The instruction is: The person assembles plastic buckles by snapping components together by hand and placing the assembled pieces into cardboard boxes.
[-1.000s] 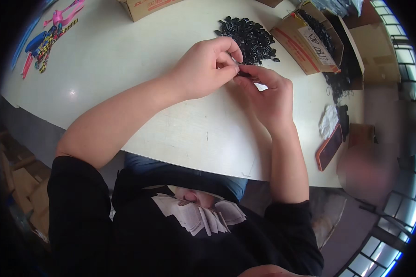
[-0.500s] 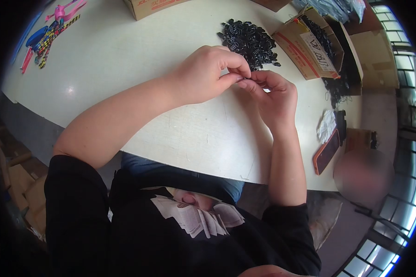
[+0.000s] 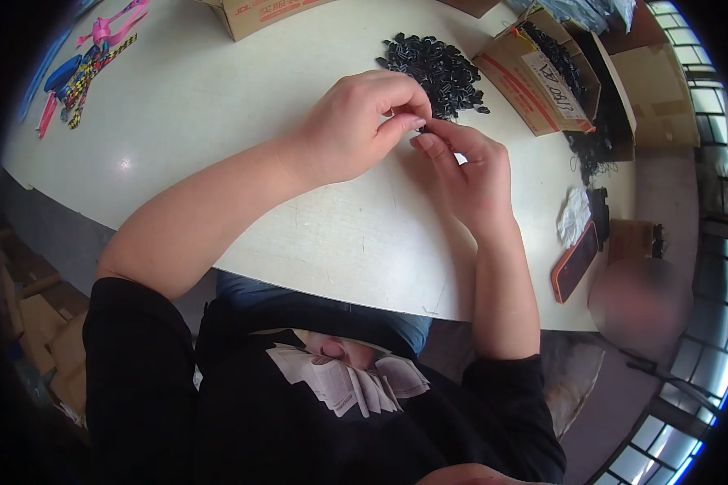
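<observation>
My left hand (image 3: 362, 121) is closed, thumb and index finger pinched together over the table. Against its fingertips my right hand (image 3: 473, 166) is closed too, its thumb and index finger meeting the same spot. Between them a small dark piece (image 3: 422, 128) barely shows; the fingers cover most of it, and it looks like the black pieces nearby. Just beyond both hands lies a pile of small black plastic buckle-like pieces (image 3: 441, 69).
An open cardboard box (image 3: 534, 85) holding black pieces stands at the right, black cords (image 3: 592, 153) spilling beside it. Nearer are crumpled tissue (image 3: 573, 217) and an orange-edged phone (image 3: 574, 263). Colourful straps (image 3: 81, 77) lie far left. Another carton (image 3: 263, 16) stands at the back.
Both hands have shifted slightly left, still pinched together. My right thumb has drawn a little apart from the left fingertips. The view has moved slightly.
</observation>
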Demonstrator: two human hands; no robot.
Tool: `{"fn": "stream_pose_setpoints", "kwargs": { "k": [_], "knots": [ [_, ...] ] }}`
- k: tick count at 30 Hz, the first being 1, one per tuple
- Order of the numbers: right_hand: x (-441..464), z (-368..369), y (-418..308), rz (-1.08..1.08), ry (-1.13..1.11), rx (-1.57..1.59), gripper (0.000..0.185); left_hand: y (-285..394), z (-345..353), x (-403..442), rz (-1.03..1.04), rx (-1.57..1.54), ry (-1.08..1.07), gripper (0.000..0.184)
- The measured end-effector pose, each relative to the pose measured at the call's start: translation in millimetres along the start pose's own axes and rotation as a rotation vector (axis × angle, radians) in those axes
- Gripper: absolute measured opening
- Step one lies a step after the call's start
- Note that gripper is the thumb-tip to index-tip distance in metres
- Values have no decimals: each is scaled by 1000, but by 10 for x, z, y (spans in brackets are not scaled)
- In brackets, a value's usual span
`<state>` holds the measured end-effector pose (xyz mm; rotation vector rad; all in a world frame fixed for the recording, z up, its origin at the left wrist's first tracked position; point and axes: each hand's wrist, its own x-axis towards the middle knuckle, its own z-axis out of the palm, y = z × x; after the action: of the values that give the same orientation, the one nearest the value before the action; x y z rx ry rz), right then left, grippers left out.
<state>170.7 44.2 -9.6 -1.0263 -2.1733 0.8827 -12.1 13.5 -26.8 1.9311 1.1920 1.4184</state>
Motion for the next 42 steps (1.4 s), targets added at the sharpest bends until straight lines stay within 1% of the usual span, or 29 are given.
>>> {"fn": "stream_pose_setpoints", "kwargs": {
  "k": [4, 7, 13, 19, 25, 31, 37, 42],
  "knots": [
    [7, 15, -19, 29, 21, 82, 13, -17, 39, -21, -42, -92, 20, 19],
    [17, 13, -1, 34, 35, 102, 12, -5, 42, -31, -20, -19, -25, 28],
    [9, 21, 6, 24, 13, 155, 11, 19, 3, -27, -84, -46, -44, 26],
    [5, 21, -10, 37, 0, 252, 11, -13, 33, -28, -7, -20, 13, 26],
    [13, 0, -1, 72, -26, 286, 12, 31, 37, -21, -8, -27, 24, 28],
    [6, 5, 0, 91, -29, 338, 13, 14, 31, -25, -65, -57, 15, 27],
    [11, 11, 13, 122, -28, 366, 14, 11, 22, -17, -49, -63, 30, 25],
    [13, -15, 1, 168, -55, 403, 15, 24, 30, -28, 36, 33, 57, 25]
  ]
}}
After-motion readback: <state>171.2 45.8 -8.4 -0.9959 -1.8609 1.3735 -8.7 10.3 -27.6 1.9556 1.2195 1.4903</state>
